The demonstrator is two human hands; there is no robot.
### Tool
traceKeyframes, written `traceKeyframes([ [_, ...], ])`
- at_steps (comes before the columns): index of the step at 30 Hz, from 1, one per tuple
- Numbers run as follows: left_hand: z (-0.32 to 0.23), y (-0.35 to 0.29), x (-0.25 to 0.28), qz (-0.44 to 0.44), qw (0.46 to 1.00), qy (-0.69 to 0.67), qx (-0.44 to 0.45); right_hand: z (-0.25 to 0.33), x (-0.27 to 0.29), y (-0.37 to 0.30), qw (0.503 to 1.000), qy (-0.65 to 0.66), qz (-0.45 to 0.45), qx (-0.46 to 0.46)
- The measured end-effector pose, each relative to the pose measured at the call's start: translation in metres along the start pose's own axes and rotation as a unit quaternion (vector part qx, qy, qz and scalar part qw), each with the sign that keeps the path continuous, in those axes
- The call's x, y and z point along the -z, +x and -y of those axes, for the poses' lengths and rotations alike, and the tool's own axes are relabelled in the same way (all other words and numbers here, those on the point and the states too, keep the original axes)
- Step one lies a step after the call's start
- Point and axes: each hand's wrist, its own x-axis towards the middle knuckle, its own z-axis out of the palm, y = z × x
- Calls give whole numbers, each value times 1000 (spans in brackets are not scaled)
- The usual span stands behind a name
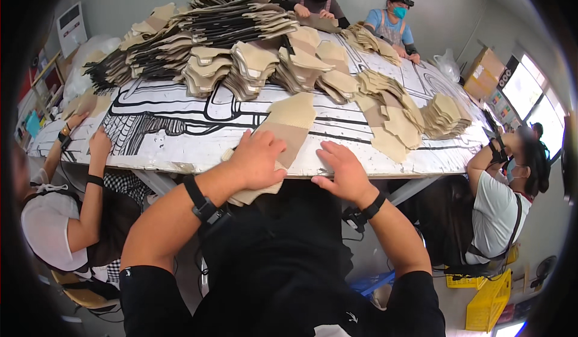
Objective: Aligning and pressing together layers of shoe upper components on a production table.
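Observation:
A ribbed knitted fabric piece (292, 117), beige with a brown band, lies at the near table edge, and its lower end hangs over that edge. My left hand (256, 159) rests on top of it, fingers slightly bent and apart, pressing it to the table. Part of the piece is hidden beneath that hand and wrist. To the right, my right hand (344, 171) is open over the table's edge, fingers and thumb spread, with nothing in it. It is apart from the fabric piece. Both wrists wear black bands with small devices.
Large stacks of similar fabric pieces (229, 27) fill the far left of the table (337, 156); smaller stacks (394, 105) lie to the right. Co-workers sit on both sides, and two others (322, 3) work across the table. Yellow crates (489, 301) stand at lower right.

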Motion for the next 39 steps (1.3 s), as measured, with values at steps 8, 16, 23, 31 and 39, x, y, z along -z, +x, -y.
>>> traceKeyframes([
  [8, 52, -26, 32, 43, 990, -68, -117, 20, 7, 6, 987, -31, -160, 13],
  [16, 40, -48, 44, 13, 997, -24, -69, 73, -3, 55, 977, 105, -96, 157],
  [23, 54, -57, 35, -32, 995, -27, -95, 81, -32, 66, 987, 95, -49, 117],
  [31, 61, -56, 41, -11, 997, -76, -30, 84, -38, 66, 987, 81, -69, 119],
  [39, 71, -65, 43, -6, 995, -65, -74, 84, -39, 63, 985, 84, -72, 129],
])
